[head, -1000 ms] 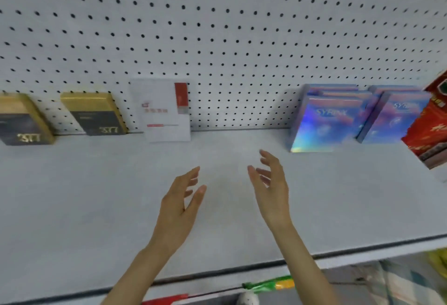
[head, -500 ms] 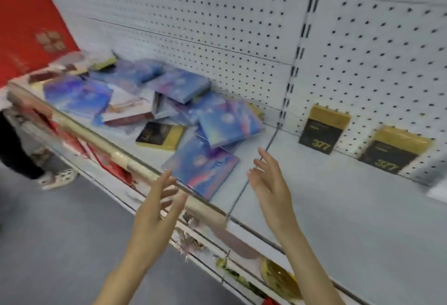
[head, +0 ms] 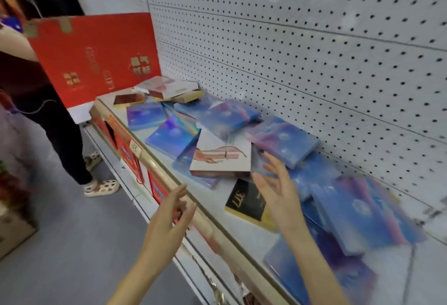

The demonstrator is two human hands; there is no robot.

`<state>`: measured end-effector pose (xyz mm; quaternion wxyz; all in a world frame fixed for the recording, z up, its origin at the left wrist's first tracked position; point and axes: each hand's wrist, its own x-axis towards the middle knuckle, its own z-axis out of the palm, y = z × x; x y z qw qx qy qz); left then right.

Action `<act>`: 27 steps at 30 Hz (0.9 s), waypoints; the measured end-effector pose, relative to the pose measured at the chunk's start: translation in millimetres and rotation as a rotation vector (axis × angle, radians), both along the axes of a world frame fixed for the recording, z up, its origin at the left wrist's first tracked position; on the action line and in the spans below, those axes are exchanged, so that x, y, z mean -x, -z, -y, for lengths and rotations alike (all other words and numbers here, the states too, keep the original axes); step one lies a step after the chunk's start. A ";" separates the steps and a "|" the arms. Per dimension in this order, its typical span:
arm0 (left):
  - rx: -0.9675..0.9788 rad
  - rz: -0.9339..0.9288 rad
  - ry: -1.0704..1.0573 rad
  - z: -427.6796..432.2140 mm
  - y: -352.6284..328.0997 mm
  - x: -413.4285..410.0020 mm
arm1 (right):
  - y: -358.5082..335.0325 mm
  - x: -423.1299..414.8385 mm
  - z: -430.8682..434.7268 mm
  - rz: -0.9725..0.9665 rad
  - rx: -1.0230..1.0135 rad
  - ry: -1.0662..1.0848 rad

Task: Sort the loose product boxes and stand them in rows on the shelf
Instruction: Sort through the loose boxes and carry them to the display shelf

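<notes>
A heap of loose flat boxes lies on the white shelf (head: 244, 234). Several are shiny blue boxes (head: 285, 142). A white box with a pink-brown design (head: 222, 157) rests on top of blue ones. A black and gold box (head: 246, 199) lies flat near the front rail. More white and gold boxes (head: 169, 88) are stacked at the far left end. My right hand (head: 278, 193) hovers open over the black and gold box, fingertips close to the white box. My left hand (head: 169, 217) is open in front of the shelf rail (head: 154, 166), holding nothing.
A pegboard wall (head: 314, 50) backs the shelf. A large red carton (head: 94, 55) stands at the shelf's left end. Another person (head: 48, 116) in dark trousers and pale sandals stands on the grey floor to the left. Red packages fill the shelf below.
My view has swung left from the tidy shelf section with standing boxes to the heap of loose boxes. Both hands stay open; the right one now reaches over the heap.
</notes>
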<state>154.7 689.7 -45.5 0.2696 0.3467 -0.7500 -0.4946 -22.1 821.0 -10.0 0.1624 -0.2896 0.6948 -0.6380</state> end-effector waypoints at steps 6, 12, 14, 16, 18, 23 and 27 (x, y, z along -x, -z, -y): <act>-0.019 0.042 0.032 107.6 9.0 55.0 | 34.7 39.2 77.6 -0.077 -0.294 0.197; -0.157 0.103 0.152 157.4 21.7 86.5 | 51.4 38.4 119.0 0.013 -0.390 0.361; -0.235 0.147 0.188 166.0 23.9 102.9 | 55.4 39.9 124.1 0.117 -0.306 0.462; -0.318 0.190 0.227 172.3 22.3 115.9 | 55.4 40.9 123.8 0.304 -0.248 0.505; -0.377 0.215 0.275 181.1 17.6 120.5 | 49.4 36.1 122.0 0.450 -0.236 0.508; -0.811 0.244 0.473 207.3 13.9 108.5 | 27.1 -12.9 120.8 0.521 -0.172 0.731; -0.917 0.307 0.673 219.8 6.9 93.3 | 12.4 -71.7 128.8 0.634 -0.080 0.888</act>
